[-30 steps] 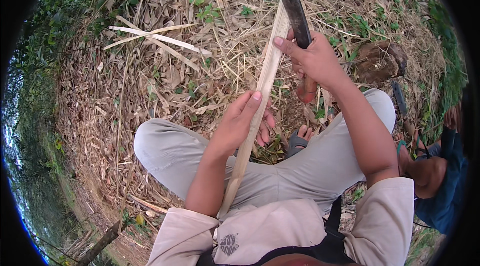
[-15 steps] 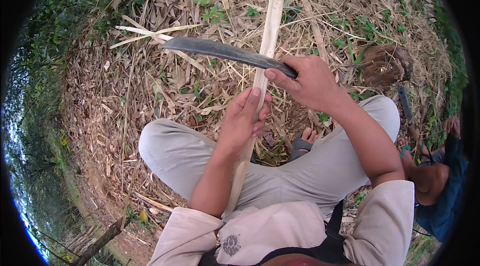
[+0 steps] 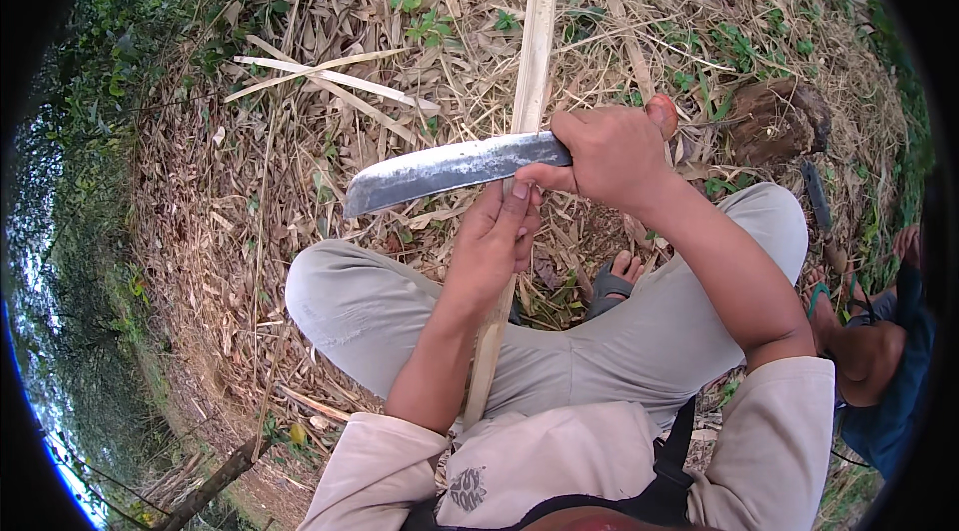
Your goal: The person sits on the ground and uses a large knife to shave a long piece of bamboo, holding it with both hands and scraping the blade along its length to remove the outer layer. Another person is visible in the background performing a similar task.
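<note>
Leafy ground: dry leaves and thin stalks, with small green plants among them.
Crossed strips: a few pale lengths lie over one another ahead and to the left, well apart from the hands.
Stump: a brown, rough block of wood to the right, beyond the right knee.
Second blade: dark and narrow, just beside the stump.
Co-worker: partly seen at the right rim, in dark blue clothing, with sandaled feet near the second blade.
Branch: slants in at lower left.
In the way: the knife passes over the pale strip and hides a short stretch of it; whether its edge touches the wood cannot be told.
Strip: runs from the upper edge down through the left hand to the lap.
Left grip: closed around the strip just below the knife, thumb on top.
Right grip: the right hand is wrapped around the handle, thumb stretched along the blade's base; the handle's reddish end sticks out behind.
</note>
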A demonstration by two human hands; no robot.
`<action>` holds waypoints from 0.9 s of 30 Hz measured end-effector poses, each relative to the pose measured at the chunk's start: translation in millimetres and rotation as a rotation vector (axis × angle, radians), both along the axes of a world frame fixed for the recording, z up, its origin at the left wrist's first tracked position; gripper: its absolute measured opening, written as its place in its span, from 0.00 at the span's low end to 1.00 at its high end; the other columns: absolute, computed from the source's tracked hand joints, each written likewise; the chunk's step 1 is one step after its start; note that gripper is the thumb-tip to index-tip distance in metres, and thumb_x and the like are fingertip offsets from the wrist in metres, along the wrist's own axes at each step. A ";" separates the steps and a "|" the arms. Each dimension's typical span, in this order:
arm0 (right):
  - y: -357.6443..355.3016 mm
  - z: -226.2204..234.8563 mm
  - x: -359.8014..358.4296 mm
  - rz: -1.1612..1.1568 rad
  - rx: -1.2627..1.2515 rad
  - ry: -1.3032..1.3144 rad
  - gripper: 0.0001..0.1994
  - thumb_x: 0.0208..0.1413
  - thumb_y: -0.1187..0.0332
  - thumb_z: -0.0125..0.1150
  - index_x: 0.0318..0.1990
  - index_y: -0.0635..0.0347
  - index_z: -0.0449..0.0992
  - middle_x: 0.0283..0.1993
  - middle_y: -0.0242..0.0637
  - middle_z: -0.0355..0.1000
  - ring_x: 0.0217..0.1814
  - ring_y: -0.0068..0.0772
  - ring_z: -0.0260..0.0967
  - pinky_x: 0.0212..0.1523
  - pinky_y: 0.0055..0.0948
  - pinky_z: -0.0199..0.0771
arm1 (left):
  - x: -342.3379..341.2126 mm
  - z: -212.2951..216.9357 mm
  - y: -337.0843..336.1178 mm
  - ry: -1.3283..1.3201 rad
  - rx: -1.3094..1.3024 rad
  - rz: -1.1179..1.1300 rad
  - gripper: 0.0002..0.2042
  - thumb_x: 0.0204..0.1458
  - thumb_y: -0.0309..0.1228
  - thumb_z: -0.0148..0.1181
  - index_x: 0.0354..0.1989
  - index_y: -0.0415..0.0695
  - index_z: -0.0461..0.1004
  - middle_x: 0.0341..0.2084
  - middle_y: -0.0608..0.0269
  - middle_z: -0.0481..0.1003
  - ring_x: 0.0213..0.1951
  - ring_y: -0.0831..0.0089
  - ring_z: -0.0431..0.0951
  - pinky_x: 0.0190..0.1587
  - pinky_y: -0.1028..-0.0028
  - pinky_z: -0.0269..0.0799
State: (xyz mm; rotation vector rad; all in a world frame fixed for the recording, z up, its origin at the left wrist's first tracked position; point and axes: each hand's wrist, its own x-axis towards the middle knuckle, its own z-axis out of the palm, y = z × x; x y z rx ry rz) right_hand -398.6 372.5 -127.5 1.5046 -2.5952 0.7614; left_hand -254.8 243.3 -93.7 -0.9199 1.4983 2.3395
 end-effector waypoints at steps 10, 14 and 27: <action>3.1 -9.2 -27.4 -0.042 -0.009 0.150 0.32 0.53 0.31 0.54 0.23 0.56 0.68 0.18 0.37 0.68 0.21 0.43 0.72 0.23 0.41 0.69 | -2.6 2.5 5.3 0.014 -0.092 0.008 0.13 0.69 0.43 0.46 0.40 0.46 0.67 0.21 0.77 0.59 0.16 0.89 0.51 0.18 0.84 0.46; 20.8 -14.8 -58.8 -0.170 0.053 0.085 0.32 0.54 0.31 0.53 0.24 0.56 0.69 0.18 0.38 0.68 0.22 0.43 0.72 0.24 0.42 0.68 | 4.1 2.5 4.9 0.016 -0.084 0.004 0.13 0.69 0.43 0.46 0.40 0.47 0.67 0.21 0.77 0.60 0.16 0.90 0.51 0.18 0.84 0.46; 2.7 -4.6 -42.6 -0.162 0.060 0.018 0.35 0.57 0.30 0.47 0.24 0.59 0.75 0.16 0.41 0.70 0.21 0.45 0.74 0.25 0.43 0.73 | 22.2 2.8 -0.7 -0.031 -0.043 0.036 0.13 0.69 0.43 0.45 0.38 0.47 0.66 0.19 0.77 0.58 0.15 0.88 0.51 0.16 0.83 0.45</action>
